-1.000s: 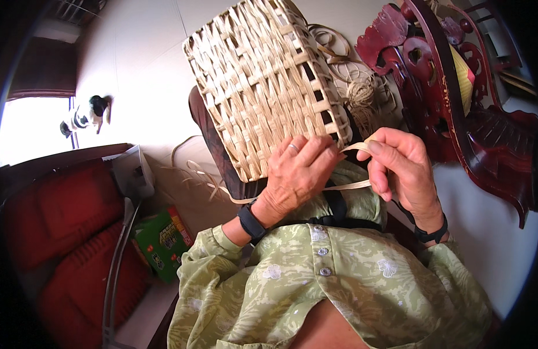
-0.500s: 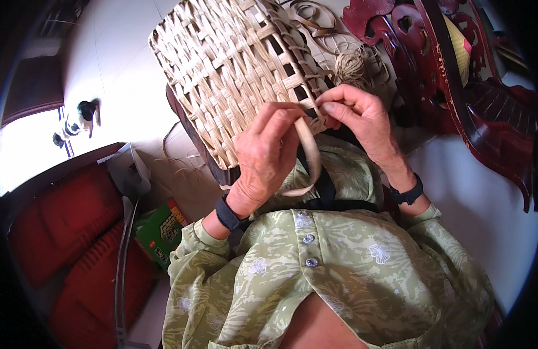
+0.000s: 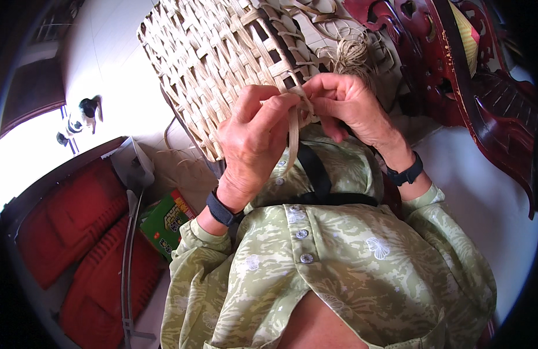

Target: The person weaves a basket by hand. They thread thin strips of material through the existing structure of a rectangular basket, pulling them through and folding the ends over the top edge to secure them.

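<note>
A pale woven basket (image 3: 205, 64), made of flat strips, leans in front of my body with one open-gapped edge toward the right. My left hand (image 3: 251, 131) is closed at its near corner, pinching a flat tan strip (image 3: 293, 136). The strip's tail hangs below the fingertips in front of the green shirt. Just to the right, my right hand (image 3: 353, 107) has thumb and forefinger pinched together at the same corner, on a piece of strip by the rim. Its lower fingers curl beneath. The exact spot where the strip meets the weave is partly covered by fingers.
Beyond the basket lie a bundle of thin cord (image 3: 351, 55) and loose strips (image 3: 307, 14). Carved dark red furniture (image 3: 455, 70) stands at right. At left are red cushions (image 3: 71, 215), a long-handled dustpan (image 3: 132, 163), a green box (image 3: 164, 224) and a black-and-white animal (image 3: 86, 116).
Both hands and the basket have shifted slightly left and up in view. The strip's wide loop has narrowed and now hangs nearly straight down from the left fingers.
</note>
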Tool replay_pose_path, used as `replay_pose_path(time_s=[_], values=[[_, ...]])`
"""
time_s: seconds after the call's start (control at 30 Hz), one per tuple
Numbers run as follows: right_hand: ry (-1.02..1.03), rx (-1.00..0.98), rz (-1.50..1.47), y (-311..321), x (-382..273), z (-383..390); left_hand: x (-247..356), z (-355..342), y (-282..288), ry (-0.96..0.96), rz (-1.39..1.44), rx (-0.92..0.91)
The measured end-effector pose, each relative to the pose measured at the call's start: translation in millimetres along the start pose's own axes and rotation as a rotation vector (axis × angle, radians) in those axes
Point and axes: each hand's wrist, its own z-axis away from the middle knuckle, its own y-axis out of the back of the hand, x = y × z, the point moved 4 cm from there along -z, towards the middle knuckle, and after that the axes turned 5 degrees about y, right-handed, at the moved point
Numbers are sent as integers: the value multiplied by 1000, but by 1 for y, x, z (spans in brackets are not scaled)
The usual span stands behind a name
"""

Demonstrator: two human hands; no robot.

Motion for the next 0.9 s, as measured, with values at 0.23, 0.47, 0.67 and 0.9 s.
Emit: replay_pose_path(time_s=[0.23,0.47,0.67,0.9], values=[[-56,-32,-21,2,-1,0,-1,-9,-2,197,42,-105],[-25,-46,-12,4,2,-7,-2,-11,-6,114,-14,-30],[-100,-37,-67,5,2,-6,0,-12,-10,133,-4,-64],[-108,11,-31,3,2,-2,1,-19,-6,92,-26,-153]])
